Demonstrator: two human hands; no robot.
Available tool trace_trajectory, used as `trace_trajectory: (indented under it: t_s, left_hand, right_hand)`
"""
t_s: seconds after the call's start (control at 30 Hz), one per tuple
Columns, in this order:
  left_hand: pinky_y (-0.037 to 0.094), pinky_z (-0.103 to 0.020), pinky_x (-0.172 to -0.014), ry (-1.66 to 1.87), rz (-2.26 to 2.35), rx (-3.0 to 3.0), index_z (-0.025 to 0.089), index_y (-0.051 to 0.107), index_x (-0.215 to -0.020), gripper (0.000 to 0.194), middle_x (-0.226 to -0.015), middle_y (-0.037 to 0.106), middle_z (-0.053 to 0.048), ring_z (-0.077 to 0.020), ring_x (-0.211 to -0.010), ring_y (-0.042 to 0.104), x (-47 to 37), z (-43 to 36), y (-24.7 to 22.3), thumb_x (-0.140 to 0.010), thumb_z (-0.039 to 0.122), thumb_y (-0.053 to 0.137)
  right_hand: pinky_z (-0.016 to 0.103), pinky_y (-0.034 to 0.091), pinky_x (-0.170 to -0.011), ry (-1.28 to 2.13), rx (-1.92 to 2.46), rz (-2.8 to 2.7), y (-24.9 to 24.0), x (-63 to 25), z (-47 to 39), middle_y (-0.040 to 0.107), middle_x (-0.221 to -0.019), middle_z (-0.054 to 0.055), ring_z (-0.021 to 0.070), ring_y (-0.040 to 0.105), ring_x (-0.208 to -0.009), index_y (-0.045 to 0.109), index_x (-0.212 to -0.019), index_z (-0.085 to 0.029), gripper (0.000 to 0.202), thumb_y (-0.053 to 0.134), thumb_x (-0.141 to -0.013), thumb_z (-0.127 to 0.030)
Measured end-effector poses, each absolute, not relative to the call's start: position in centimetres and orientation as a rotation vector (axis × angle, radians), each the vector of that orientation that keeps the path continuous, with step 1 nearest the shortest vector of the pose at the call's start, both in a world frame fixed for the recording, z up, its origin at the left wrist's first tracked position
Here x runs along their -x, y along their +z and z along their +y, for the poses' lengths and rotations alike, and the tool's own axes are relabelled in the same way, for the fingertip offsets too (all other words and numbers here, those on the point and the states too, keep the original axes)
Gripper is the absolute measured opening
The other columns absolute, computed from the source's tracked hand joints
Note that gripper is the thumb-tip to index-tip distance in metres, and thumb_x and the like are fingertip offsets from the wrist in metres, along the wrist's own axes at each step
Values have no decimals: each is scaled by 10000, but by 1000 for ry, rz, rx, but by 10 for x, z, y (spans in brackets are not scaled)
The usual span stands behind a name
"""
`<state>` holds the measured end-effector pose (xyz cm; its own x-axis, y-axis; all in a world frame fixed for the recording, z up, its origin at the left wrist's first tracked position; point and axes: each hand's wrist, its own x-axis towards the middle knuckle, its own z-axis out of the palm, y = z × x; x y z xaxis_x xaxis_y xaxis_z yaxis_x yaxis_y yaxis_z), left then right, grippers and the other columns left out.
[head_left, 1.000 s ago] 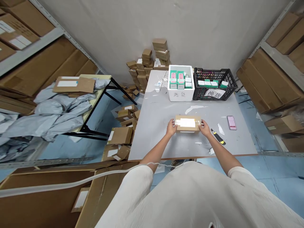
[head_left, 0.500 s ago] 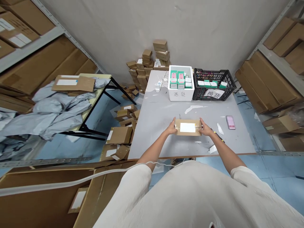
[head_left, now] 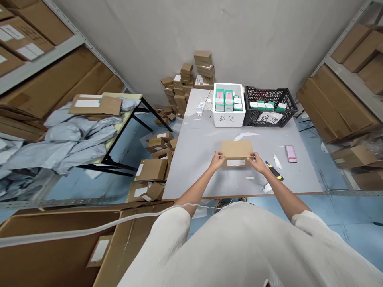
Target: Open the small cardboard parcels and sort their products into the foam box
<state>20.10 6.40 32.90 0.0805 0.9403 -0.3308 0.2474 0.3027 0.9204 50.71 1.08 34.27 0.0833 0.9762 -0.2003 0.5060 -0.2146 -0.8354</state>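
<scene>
Between my hands is a small brown cardboard box [head_left: 237, 149], its plain face upward and a white label on the side toward me. My left hand [head_left: 217, 161] grips its left near corner, thumb and fingers pressed to the edge. At the opposite corner my right hand [head_left: 257, 162] is closed on the box in the same way. A black and yellow utility knife [head_left: 274, 171] lies on the grey table [head_left: 191, 159], just right of my right hand. Scraps of white paper [head_left: 277, 162] lie near it.
Along the table's back stand a white foam box [head_left: 229, 119] with green and pink packages and a black plastic crate [head_left: 271, 118]. A pink phone-like item [head_left: 290, 154] lies right. Cardboard boxes [head_left: 151, 170] crowd the floor at left; grey mailing bags [head_left: 74, 137] cover a side table.
The box has turned in my hands: its labelled face, up before, now faces me, and a plain face is on top. My right forearm has uncovered more of the knife.
</scene>
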Motion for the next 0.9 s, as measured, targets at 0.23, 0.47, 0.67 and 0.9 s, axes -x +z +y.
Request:
trace_trajectory:
  t_s: [0.23,0.47,0.67,0.9]
  left_hand:
    - [541,-353,-972,635,1447,-1223,235,530,-1262,529,-1374,641,-106,-215,-1078,711,-198,50,297,-787,287,757]
    - [520,-427,-1083,625,1526,-1186,212,408,-1565,891,-1507,593,-208,-305,-1266,682,-204,76,298,-765,262,797]
    - [494,-411,-1142,692,1475,-1080,231,341,-1670,1053,-1547,618,-189,-312,-1370,656,-225,104,305,-744,291,836]
    - [525,-373,-1087,786,1425,-1084,258,299,-1726,1018,-1529,622,-156,-269,-1305,681,-236,104,316,-841,340,795]
  right_hand:
    - [464,564,-1050,1049,1918,-1402,308,-512,-4,664,-1301,95,244,684,-1095,561,-1246,-249,535,696,-846,-577]
    - [475,551,-1114,1015,1967,-1243,303,-520,24,622,-1504,165,283,679,-1268,517,-1451,-221,688,664,-844,-511]
    - [469,544,-1156,1201,1897,-1094,318,-508,57,576,-1609,166,296,644,-1378,408,-1653,-247,899,700,-842,-500]
    - [435,586,-1075,1014,1936,-1054,334,-519,56,683,-1467,109,285,719,-1207,451,-1660,-315,859,674,-879,-595]
